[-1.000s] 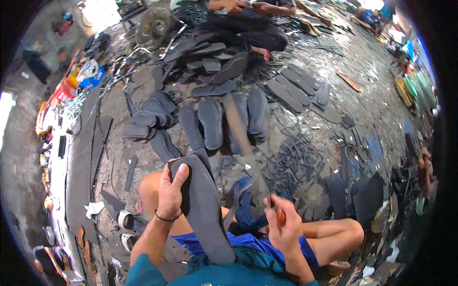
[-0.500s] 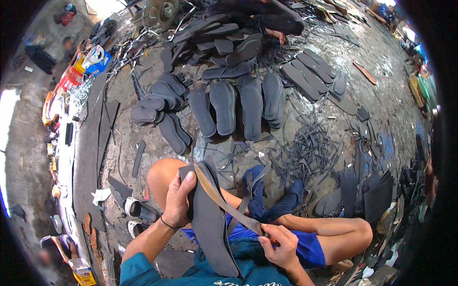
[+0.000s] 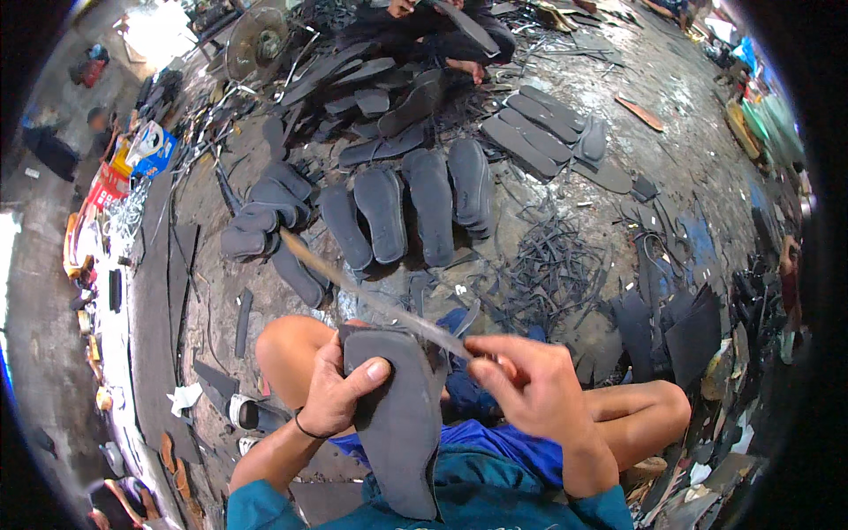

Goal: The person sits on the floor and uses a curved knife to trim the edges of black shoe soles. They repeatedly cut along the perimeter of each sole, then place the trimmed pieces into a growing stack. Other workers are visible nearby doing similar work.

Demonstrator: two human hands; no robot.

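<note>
My left hand [image 3: 334,389] is closed on the edge of a dark grey shoe sole [image 3: 395,433], its thumb pressed on the flat top. The sole stands tilted over my lap, its lower end against my teal shirt. To the right, my right hand [image 3: 534,389] grips a long, thin knife [image 3: 362,296]. The blade points up and left over the floor, apart from the sole and slightly blurred; the handle is mostly hidden in my fingers.
Several stacked grey soles [image 3: 380,215] stand in front of me. A heap of thin black offcut strips [image 3: 552,269] lies right of them. Another person sits at the far side; a bare foot [image 3: 465,69] shows. Black sheets [image 3: 689,331] lean at the right.
My right hand has risen and swung the blade off the sole's edge, up and forward. The left hand has turned the sole a little. My view has shifted slightly.
</note>
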